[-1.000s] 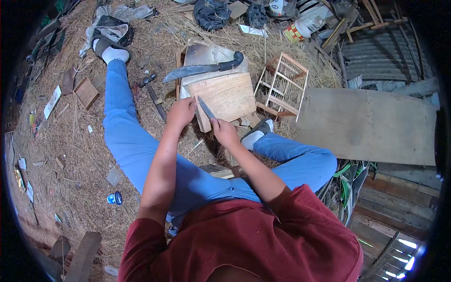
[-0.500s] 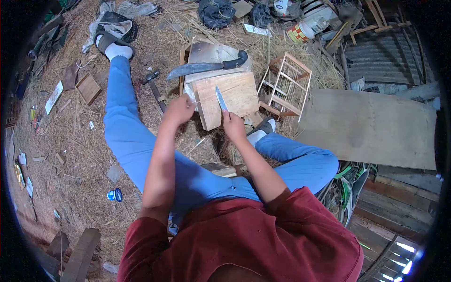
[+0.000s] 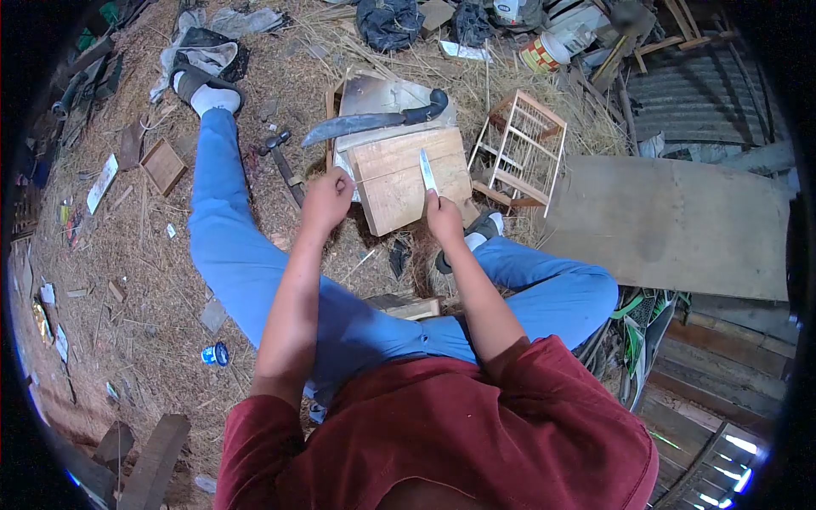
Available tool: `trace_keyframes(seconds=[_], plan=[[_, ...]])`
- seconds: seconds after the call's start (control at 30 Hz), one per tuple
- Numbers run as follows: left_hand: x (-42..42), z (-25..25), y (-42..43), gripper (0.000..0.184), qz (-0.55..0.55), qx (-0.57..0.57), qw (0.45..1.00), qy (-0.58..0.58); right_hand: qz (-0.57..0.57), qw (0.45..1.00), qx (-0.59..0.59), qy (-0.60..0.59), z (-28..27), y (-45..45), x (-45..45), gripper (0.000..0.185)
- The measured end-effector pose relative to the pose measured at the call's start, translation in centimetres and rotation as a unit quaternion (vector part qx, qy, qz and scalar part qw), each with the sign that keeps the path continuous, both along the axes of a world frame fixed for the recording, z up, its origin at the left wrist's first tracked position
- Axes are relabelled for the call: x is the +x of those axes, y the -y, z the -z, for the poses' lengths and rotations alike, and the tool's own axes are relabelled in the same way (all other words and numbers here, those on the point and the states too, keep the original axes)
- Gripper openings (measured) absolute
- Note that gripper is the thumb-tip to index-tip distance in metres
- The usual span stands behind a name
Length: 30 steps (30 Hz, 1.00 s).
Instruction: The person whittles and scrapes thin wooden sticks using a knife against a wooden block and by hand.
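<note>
My right hand [image 3: 444,218] is closed round the handle of a small knife [image 3: 427,173], its pale blade pointing away from me over a thick wooden block [image 3: 395,195]. At the block's left edge, my left hand [image 3: 329,199] pinches a thin wooden stick [image 3: 364,180] that reaches across the block toward the blade. Blade and stick are apart. Just beyond the block, a large curved machete [image 3: 361,125] with a black handle lies across a board. To the right stands a small slatted wooden cage frame [image 3: 518,153].
A hammer [image 3: 280,155] lies on the straw-covered ground to the left, near a shallow wooden tray [image 3: 163,166]. A large flat board [image 3: 671,225] is at the right. A bucket [image 3: 544,53] and black bags [image 3: 389,24] are at the back. My legs stretch out on both sides.
The knife in my right hand has moved right, away from my left hand, and its blade has turned slightly. My left hand stays near the block's left edge with the stick.
</note>
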<state>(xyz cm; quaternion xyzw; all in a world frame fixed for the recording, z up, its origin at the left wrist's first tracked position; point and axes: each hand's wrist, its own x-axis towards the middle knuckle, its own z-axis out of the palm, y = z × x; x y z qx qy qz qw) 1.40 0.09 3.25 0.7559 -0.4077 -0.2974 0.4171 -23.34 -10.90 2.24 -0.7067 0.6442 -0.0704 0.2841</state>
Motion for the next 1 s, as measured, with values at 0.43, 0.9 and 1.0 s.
trace_keyframes(seconds=[0.43, 0.9, 1.0], plan=[[-3.0, 2.2, 0.9, 0.016, -0.067, -0.034, 0.997, -0.002, -0.041, 0.998, -0.024, 0.033, -1.4, -4.0, 1.8, 0.053], [-3.6, 2.1, 1.1, 0.011, -0.082, -0.038, 0.995, -0.038, -0.08, 0.996, -0.042, 0.028, 0.4, -4.7, 2.1, 0.054], [-3.7, 2.1, 0.8, 0.011, -0.08, -0.032, 0.996, -0.015, -0.016, 0.999, 0.015, 0.038, -0.3, -4.7, 2.2, 0.053]])
